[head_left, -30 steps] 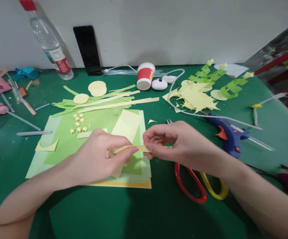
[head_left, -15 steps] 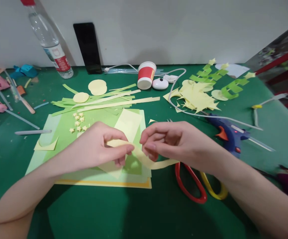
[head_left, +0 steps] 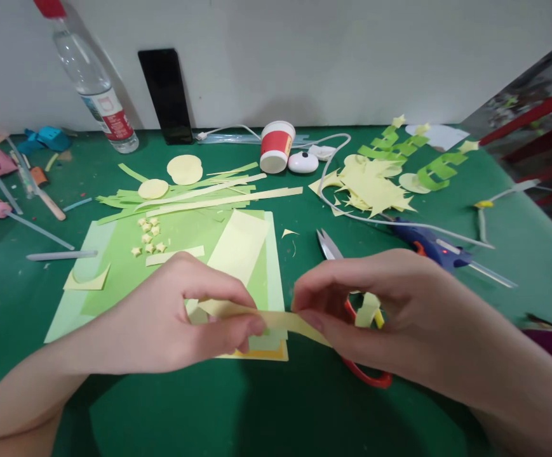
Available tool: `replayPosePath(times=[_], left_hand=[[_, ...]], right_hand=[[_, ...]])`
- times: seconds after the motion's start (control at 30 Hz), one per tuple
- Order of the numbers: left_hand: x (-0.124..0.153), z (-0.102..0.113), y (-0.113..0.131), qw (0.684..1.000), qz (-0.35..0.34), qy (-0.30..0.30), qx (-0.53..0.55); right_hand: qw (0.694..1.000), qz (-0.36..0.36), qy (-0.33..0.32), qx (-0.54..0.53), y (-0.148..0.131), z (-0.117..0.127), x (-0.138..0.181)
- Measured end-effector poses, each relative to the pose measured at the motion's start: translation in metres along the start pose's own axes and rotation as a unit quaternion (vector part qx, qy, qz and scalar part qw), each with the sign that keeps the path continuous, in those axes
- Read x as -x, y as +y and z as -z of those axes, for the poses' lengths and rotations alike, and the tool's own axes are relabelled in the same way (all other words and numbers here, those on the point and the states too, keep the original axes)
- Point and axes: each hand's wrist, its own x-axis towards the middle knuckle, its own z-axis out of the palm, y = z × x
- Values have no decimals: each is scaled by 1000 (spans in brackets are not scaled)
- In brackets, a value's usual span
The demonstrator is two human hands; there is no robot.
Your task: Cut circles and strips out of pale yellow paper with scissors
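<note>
Both my hands pinch one pale yellow paper strip low over the green mat. My left hand grips its left end between thumb and fingers. My right hand holds the right part, and the strip's tail curls up inside that hand. Under the hands lie stacked green and yellow paper sheets. The red and yellow scissors lie beneath my right hand, their blades showing above it. Several tiny folded stars sit on the green sheet.
Cut green and yellow strips and yellow discs lie behind the sheets. A blue glue gun with its white cable rests at the right, beside yellow star scraps. A red cup, a water bottle and a black phone stand along the wall.
Both hands have come lower and closer to me with the strip. My right hand slid right along it, and the strip's tail now curls inside that hand.
</note>
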Motion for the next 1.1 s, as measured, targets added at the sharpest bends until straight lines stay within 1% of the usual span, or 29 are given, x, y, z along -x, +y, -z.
replayPosePath(times=[0.1, 0.17, 0.3, 0.33, 0.4, 0.43, 0.47, 0.5, 0.53, 0.6, 0.63, 0.7, 0.77, 0.83, 0.87, 1.0, 1.1], left_hand=[[-1, -2, 4, 1000, -11, -19, 19], [-2, -2, 6, 999, -11, -16, 45], [-1, 1, 6, 994, -12, 21, 104], [0, 2, 6, 992, -10, 30, 119], [2, 5, 4, 989, -1, 55, 140], [3, 6, 3, 986, 1, 73, 148], [3, 7, 2, 984, 2, 92, 152], [3, 9, 0, 983, 3, 103, 149], [3, 10, -1, 985, 5, 102, 139], [-1, 13, -5, 992, 16, 80, 100], [-3, 14, -7, 995, 23, 70, 70], [-7, 15, -12, 996, 42, 74, 13], [-11, 15, -16, 994, 63, 92, -14], [-12, 15, -20, 993, 80, 91, 12], [-12, 16, -22, 992, 84, 87, 44], [-13, 18, -28, 978, 89, 67, 178], [-18, 14, -28, 976, 88, 61, 190]], right_hand=[[998, 2, 9, 56, -2, 5, 4], [999, -12, -2, 45, -3, 7, 7], [997, -29, -36, -55, -1, 10, 18], [995, -23, -42, -88, 1, 12, 23], [989, 15, -47, -142, 5, 15, 31], [986, 40, -35, -155, 6, 18, 34], [986, 56, -28, -153, 7, 20, 35], [990, 53, -27, -131, 7, 23, 34], [993, 52, -16, -105, 7, 25, 31], [999, 18, -27, -17, 8, 30, 18], [1000, 10, -19, 21, 10, 33, 10], [996, -20, -41, 76, 15, 36, -6], [992, -39, -86, 87, 22, 37, -17], [989, -48, -120, 72, 27, 37, -22], [989, -49, -123, 65, 28, 36, -23], [993, -44, -93, 54, 29, 34, -22], [996, -38, -75, 34, 26, 32, -22]])
